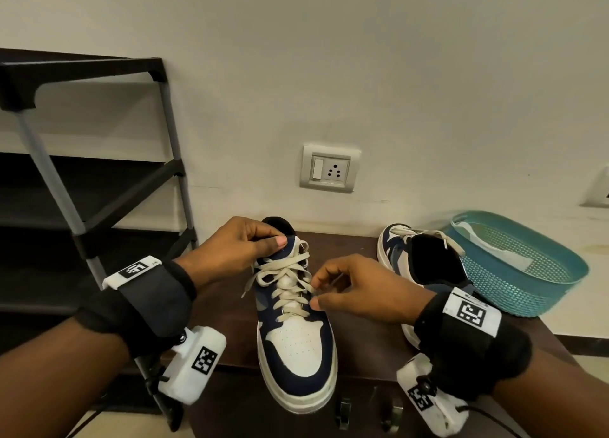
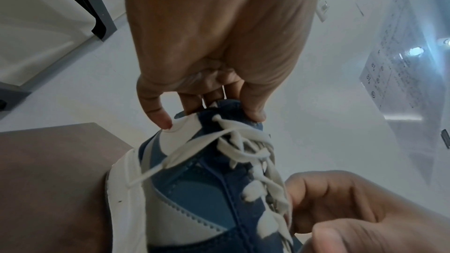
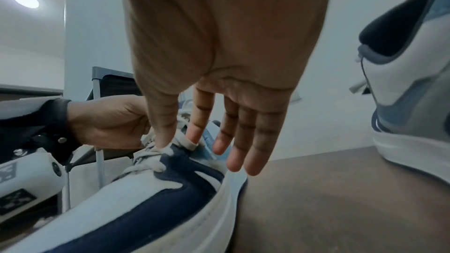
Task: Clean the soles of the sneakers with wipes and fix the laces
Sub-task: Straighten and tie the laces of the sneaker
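Note:
A navy and white sneaker stands upright on the brown table, toe toward me, its cream laces loose. My left hand pinches the tongue at the top of this sneaker. My right hand pinches a lace crossing on the sneaker's right side with thumb and forefinger; the other fingers hang straight. The second sneaker stands to the right, heel toward me, laces untied.
A teal mesh basket holding a white sheet sits at the table's back right, touching the second sneaker. A black shoe rack stands on the left. A wall socket is behind the sneaker. Two dark clips lie near the front edge.

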A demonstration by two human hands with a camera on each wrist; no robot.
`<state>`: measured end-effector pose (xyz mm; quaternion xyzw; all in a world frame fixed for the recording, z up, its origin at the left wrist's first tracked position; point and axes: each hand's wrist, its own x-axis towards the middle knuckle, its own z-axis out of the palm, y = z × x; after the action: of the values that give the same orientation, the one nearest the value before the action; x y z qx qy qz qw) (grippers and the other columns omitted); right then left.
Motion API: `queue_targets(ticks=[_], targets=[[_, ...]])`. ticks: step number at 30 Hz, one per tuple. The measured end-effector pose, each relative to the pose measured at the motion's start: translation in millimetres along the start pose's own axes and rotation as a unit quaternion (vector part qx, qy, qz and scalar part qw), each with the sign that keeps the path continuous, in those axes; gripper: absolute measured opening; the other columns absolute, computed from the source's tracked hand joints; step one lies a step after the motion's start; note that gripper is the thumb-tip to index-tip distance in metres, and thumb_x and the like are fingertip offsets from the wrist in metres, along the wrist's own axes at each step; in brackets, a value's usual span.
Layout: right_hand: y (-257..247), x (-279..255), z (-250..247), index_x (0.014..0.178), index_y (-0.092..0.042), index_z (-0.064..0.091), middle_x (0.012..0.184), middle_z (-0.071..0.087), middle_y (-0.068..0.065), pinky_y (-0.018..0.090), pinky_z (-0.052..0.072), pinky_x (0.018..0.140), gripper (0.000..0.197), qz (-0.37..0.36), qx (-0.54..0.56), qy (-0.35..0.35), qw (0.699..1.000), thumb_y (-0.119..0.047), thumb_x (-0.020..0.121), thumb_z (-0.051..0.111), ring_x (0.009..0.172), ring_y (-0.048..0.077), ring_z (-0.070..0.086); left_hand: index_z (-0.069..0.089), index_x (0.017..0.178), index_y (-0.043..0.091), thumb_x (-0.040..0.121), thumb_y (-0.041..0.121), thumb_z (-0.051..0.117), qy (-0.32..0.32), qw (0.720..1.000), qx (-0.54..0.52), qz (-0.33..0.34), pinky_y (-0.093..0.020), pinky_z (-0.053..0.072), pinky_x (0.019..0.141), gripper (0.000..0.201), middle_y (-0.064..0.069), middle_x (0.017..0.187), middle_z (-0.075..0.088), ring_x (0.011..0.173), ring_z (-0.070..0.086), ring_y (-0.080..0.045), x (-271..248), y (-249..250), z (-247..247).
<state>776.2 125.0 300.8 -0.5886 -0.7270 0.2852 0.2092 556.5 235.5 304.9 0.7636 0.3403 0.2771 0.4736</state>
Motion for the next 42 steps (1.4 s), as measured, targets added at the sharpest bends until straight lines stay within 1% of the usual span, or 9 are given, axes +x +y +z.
queue_targets(ticks=[8,14,18,21,27,33,35,38,42], targets=[[-12.8,-11.6,-0.8,0.108,-0.035,0.076,0.095,0.070,-0.021,0.026,0.057,0.079,0.022,-0.068,-0.063,-0.009,0.996,-0.044,0.089,0.070,0.086,0.001,0.066,0.077,0.102,0.008,0.101,0.016,0.060,0.000,1.000,0.000,-0.011,-0.027,0.056,0.077,0.019,-0.006,0.091,0.079,0.082,0.074,-0.015,-0.3,1.5,0.9],[-19.1,3.1,-9.0,0.103,-0.035,0.076,0.092,0.070,-0.017,0.032,0.057,0.077,0.017,-0.103,-0.094,0.206,0.969,-0.042,0.092,0.064,0.083,0.001,0.063,0.077,0.101,0.009,0.101,0.019,0.059,-0.007,1.000,0.011,-0.011,-0.030,0.055,0.079,0.021,-0.007,0.092,0.079,0.084,0.074,-0.017,0.5,2.2,-1.2],[-26.9,18.4,0.1,0.121,-0.042,0.063,0.109,0.060,-0.015,0.030,0.050,0.074,0.026,-0.120,-0.269,0.171,0.940,-0.046,0.095,0.058,0.090,0.006,0.059,0.077,0.102,0.006,0.102,0.022,0.057,-0.015,1.000,0.018,-0.005,-0.036,0.055,0.088,0.026,-0.011,0.095,0.078,0.091,0.073,-0.026,0.6,1.0,-3.8],[-29.9,26.7,1.0,0.111,-0.038,0.066,0.107,0.058,-0.013,0.033,0.051,0.071,0.018,-0.144,-0.300,0.183,0.925,-0.040,0.095,0.058,0.089,0.010,0.059,0.076,0.104,0.002,0.103,0.024,0.056,-0.015,1.000,0.010,-0.013,-0.044,0.056,0.095,0.030,-0.016,0.098,0.077,0.099,0.071,-0.037,-0.1,-0.8,-5.1],[-28.1,20.8,-5.4,0.077,-0.025,0.061,0.078,0.061,-0.011,0.036,0.055,0.062,0.009,-0.089,0.003,0.221,0.971,-0.034,0.078,0.063,0.070,0.011,0.059,0.077,0.101,0.003,0.102,0.022,0.057,-0.020,1.000,0.008,-0.013,-0.043,0.055,0.092,0.027,-0.015,0.096,0.077,0.092,0.073,-0.031,0.6,-4.3,-5.7],[-21.9,15.4,-24.0,0.082,-0.011,0.058,0.091,0.062,0.014,0.037,0.053,0.051,0.013,0.066,0.371,0.280,0.883,-0.006,0.092,0.053,0.064,0.023,0.059,0.076,0.100,0.002,0.103,0.021,0.057,-0.027,1.000,-0.001,-0.015,-0.035,0.056,0.086,0.027,-0.012,0.095,0.078,0.088,0.073,-0.022,1.8,-5.7,-5.4],[-13.5,13.0,-32.8,0.098,-0.012,0.059,0.101,0.062,0.014,0.043,0.058,0.061,0.009,0.111,0.380,0.326,0.859,-0.007,0.092,0.055,0.071,0.022,0.061,0.076,0.101,0.002,0.102,0.022,0.058,-0.027,1.000,-0.004,-0.016,-0.035,0.055,0.087,0.027,-0.012,0.096,0.078,0.089,0.073,-0.022,2.3,-5.0,-5.5],[4.0,8.3,-42.2,0.126,-0.023,0.050,0.113,0.058,0.006,0.054,0.058,0.087,0.041,0.149,0.300,0.419,0.844,-0.006,0.089,0.057,0.091,0.020,0.062,0.076,0.101,0.000,0.102,0.021,0.059,-0.019,1.000,-0.008,-0.020,-0.033,0.055,0.086,0.027,-0.012,0.096,0.079,0.089,0.073,-0.021,2.2,-3.5,-3.6],[-7.3,0.9,-34.3,0.107,-0.030,0.066,0.107,0.065,-0.011,0.041,0.055,0.088,0.022,0.024,0.090,0.403,0.910,-0.019,0.088,0.065,0.098,0.010,0.062,0.076,0.099,-0.001,0.101,0.022,0.061,-0.013,1.000,-0.002,-0.022,-0.040,0.057,0.092,0.028,-0.014,0.095,0.078,0.097,0.073,-0.034,3.1,-1.6,-2.9]])
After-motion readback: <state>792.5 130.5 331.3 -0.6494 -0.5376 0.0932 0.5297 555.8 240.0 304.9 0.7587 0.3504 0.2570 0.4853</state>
